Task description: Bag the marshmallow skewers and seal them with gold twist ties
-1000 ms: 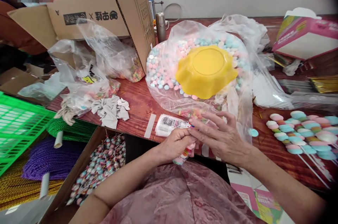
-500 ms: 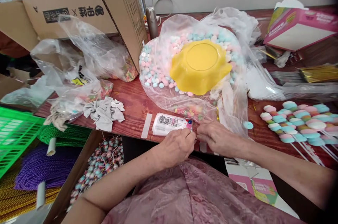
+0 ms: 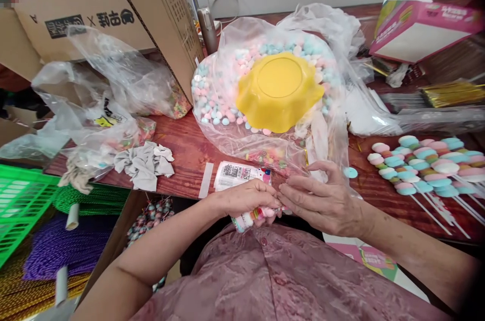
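My left hand (image 3: 248, 197) is closed around a marshmallow and gummy candy skewer (image 3: 248, 220) in pink, white, green and orange, held near the table's front edge. Its left end sticks out below my fingers; the rest is covered by them. To the right, my right hand (image 3: 328, 200) has its fingers stretched toward the skewer's far end, close to my left fingertips. Whether they touch it is hard to tell. Just behind my left hand lies a stack of printed clear bags (image 3: 238, 173), partly covered by it.
An upturned yellow bowl (image 3: 280, 91) sits on a large plastic bag of pink and blue marshmallows (image 3: 208, 101). Finished candy skewers (image 3: 428, 162) lie at right. A crumpled grey cloth (image 3: 146, 164), a cardboard box (image 3: 102, 13) and a green basket (image 3: 22, 210) are at left.
The candy skewer has come into sight under my left hand. My right hand has opened from a pinch, its fingers now stretched out. The view has shifted slightly.
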A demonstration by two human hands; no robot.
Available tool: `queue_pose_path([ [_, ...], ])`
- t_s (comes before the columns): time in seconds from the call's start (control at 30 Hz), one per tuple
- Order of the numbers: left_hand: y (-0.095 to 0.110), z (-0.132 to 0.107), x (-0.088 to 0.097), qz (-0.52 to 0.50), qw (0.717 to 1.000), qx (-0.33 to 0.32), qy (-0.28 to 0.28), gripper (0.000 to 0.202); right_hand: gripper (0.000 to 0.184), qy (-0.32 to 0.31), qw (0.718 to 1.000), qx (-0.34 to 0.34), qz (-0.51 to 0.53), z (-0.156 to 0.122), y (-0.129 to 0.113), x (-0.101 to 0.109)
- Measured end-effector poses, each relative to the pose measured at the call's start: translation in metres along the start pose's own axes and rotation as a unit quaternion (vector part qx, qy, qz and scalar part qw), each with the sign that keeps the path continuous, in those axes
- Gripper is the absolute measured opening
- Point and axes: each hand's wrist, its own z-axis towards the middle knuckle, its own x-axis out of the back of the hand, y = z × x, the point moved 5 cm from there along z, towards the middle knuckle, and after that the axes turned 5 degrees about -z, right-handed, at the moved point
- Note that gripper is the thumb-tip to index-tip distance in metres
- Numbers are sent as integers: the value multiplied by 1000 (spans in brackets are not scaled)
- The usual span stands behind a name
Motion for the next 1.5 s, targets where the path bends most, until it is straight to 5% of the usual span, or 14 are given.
queue_pose_path([
  [0.1, 7, -5, -2, 130, 990, -54, 3, 27, 27, -52, 997, -41, 46, -2, 1, -9],
  [0.17, 13, -9, -4, 263, 955, -129, 45, 28, 28, -85, 986, -100, 102, -5, 2, -16],
  [0.37, 9, -13, -21, 626, 714, -258, 180, 25, 34, -155, 905, -281, 280, -16, 12, -42],
  [0.5, 5, -11, -22, 664, 640, -325, 211, 26, 35, -165, 880, -323, 307, -8, 13, -47],
  [0.57, 7, -12, -16, 621, 664, -355, 219, 28, 28, -152, 898, -323, 256, -5, 11, -40],
  [0.7, 11, -19, 4, 468, 790, -326, 224, 30, 26, -27, 949, -313, -18, -26, 8, -1],
  [0.77, 9, -24, 16, 359, 853, -289, 245, 33, 25, 29, 908, -403, -116, -64, 16, 17],
  [0.87, 1, -25, 33, 129, 921, -212, 301, 32, 17, 23, 793, -586, -166, -135, 33, 23],
  [1.03, -2, -7, 27, -126, 924, -168, 320, 30, 26, -34, 769, -621, -144, -180, 52, 1],
  [1.27, -9, -2, 23, -197, 917, -180, 295, 34, 24, 16, 754, -650, -87, -184, 62, 11],
  [1.33, -14, -5, 24, -194, 917, -183, 296, 34, 16, 86, 728, -677, -64, -176, 51, 25],
  [1.4, -16, -3, 24, -185, 921, -182, 290, 35, 14, 232, 666, -708, 34, -158, 35, 35],
  [1.43, -16, -1, 23, -179, 924, -182, 284, 35, 21, 263, 660, -700, 74, -141, 28, 35],
  [1.5, -14, 5, 20, -169, 930, -183, 268, 35, 24, 260, 708, -641, 144, -94, 18, 25],
])
